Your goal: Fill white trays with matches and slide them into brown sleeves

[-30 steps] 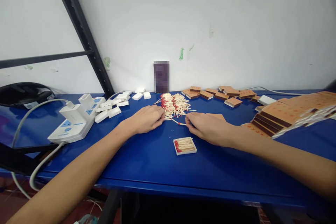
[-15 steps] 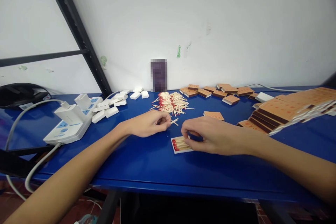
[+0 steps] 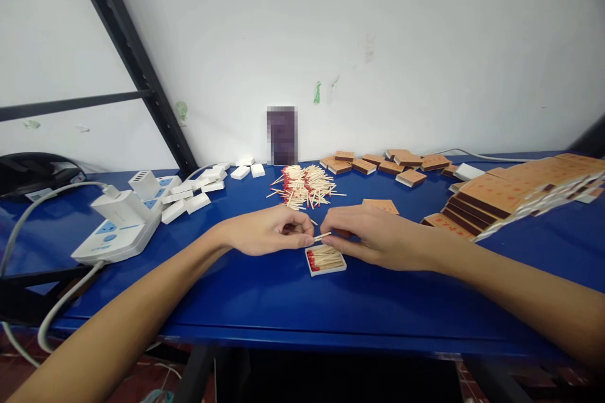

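My left hand (image 3: 269, 231) and my right hand (image 3: 371, 234) meet above an open white matchbox tray (image 3: 326, 261) half filled with red-tipped matches. Both hands pinch matches (image 3: 321, 237) held between their fingertips just over the tray's far edge. Behind the hands lies a loose pile of matches (image 3: 305, 186) on the blue table (image 3: 265, 302). A single orange matchbox sleeve (image 3: 380, 205) rests flat just beyond my right hand.
Empty white trays (image 3: 198, 187) lie at the left, near a white power strip (image 3: 125, 223) with plugs and a grey cable. Orange matchbox sleeves (image 3: 397, 167) are scattered at the back; stacked sheets of sleeves (image 3: 510, 195) fill the right. A black metal frame (image 3: 132, 69) leans against the wall.
Both hands drew back from the match pile toward the tray. The right hand went over the tray, then both came together, pinching matches between them.
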Motion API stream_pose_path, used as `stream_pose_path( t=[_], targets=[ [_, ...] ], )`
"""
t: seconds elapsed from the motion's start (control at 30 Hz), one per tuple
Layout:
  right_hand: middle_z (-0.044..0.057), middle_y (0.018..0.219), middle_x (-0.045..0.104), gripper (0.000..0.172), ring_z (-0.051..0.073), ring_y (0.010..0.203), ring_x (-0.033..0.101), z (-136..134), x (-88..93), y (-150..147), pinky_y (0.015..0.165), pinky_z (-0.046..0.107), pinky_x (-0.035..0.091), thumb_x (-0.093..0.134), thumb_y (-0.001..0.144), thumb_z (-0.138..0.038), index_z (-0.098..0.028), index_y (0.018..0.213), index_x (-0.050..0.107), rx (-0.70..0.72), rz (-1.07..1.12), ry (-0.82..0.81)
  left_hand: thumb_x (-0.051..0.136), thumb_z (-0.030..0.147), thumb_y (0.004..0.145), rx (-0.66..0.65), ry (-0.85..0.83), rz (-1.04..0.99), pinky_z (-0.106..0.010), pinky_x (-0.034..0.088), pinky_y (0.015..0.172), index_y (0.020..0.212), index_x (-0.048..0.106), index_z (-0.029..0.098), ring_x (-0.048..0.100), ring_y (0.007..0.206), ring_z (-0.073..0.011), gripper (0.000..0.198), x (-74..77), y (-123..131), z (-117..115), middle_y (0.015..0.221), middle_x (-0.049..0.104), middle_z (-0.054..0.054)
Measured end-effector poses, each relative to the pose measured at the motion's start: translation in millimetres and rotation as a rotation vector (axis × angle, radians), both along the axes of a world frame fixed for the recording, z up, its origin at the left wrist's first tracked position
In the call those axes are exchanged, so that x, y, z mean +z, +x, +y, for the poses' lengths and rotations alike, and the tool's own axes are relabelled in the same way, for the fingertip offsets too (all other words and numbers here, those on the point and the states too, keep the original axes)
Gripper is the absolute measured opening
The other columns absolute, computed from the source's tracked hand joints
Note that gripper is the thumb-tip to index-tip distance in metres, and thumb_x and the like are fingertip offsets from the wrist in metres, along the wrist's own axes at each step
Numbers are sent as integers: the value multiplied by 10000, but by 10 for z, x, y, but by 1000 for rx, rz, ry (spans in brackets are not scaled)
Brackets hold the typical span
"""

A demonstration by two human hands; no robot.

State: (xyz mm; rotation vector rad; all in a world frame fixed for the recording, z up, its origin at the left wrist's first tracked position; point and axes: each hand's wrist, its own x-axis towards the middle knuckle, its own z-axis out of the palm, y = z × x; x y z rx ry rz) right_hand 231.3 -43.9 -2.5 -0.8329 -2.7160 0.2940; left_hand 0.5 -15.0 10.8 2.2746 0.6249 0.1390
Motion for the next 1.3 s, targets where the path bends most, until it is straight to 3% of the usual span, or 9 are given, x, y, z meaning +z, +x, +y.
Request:
stream_pose_path(
  t=[0.2, 0.33, 0.47, 0.63, 0.73, 0.9, 1.0, 1.17, 1.3],
  targets=[
    [9, 740, 578, 243, 138, 641, 478, 18, 26, 42, 619, 269, 345, 411, 984, -305, -201, 816, 552, -22, 13, 1, 445, 410, 969, 112, 143, -86, -241, 341, 580, 937, 585, 168, 409, 637, -112, 281, -40, -30, 103, 719, 497, 13],
    [-9, 737, 589, 187, 129, 667, 494, 1, 44, 49, 641, 261, 355, 447, 946, -216, -204, 795, 556, 34, 7, -64, 343, 388, 1010, 183, 402, -76, -276, 410, 674, 1034, 573, 177, 512, 734, -139, 313, -131, -97, 232, 870, 603, -26],
    [-20, 710, 589, 136, 122, 645, 488, -31, 40, 39, 636, 262, 351, 504, 881, -166, -203, 764, 562, 60, 2, -94, 365, 277, 998, 102, 662, 69, -355, 426, 854, 1122, 563, 197, 569, 937, -192, 248, -243, -101, 285, 1016, 643, -54],
    [-15, 719, 599, 99, 129, 669, 507, -47, 30, 35, 642, 264, 359, 540, 863, -200, -203, 770, 576, 55, -8, -85, 386, 257, 986, 71, 729, 136, -369, 423, 856, 1154, 564, 212, 563, 968, -211, 248, -274, -37, 236, 1028, 622, -63],
    [3, 778, 618, 97, 141, 705, 531, -32, 15, 20, 653, 271, 374, 519, 892, -223, -201, 830, 590, 28, 23, -72, 408, 228, 961, 68, 711, 117, -342, 420, 820, 1095, 602, 207, 557, 915, -194, 237, -252, -19, 205, 982, 610, -53],
    [42, 853, 629, 214, 160, 731, 536, 51, -45, -16, 662, 288, 383, 417, 967, -272, -195, 940, 615, -38, 81, -17, 513, 222, 846, 34, 518, 69, -267, 400, 665, 849, 626, 181, 504, 674, -126, 120, -191, -6, 134, 758, 567, 3],
    [42, 833, 635, 225, 165, 736, 535, 126, -95, -7, 670, 287, 374, 416, 962, -254, -194, 917, 628, -96, 90, 3, 572, 283, 810, 32, 469, 110, -262, 379, 615, 883, 618, 184, 457, 598, -112, 130, -160, 2, 84, 695, 515, 26],
    [-9, 678, 574, 182, 133, 622, 487, 242, -165, 10, 599, 259, 320, 460, 931, -233, -197, 873, 628, -221, 98, -4, 558, 270, 855, 37, 459, 114, -273, 407, 680, 1076, 612, 219, 505, 685, -126, 232, -153, -11, 79, 803, 553, 10],
    [-33, 627, 523, 168, 124, 589, 452, 342, -221, -48, 573, 255, 289, 521, 922, -314, -189, 875, 624, -234, 109, -61, 517, 210, 881, 35, 404, 122, -258, 415, 670, 986, 616, 204, 531, 734, -130, 145, -136, -38, 114, 871, 595, -10]
  ],
)
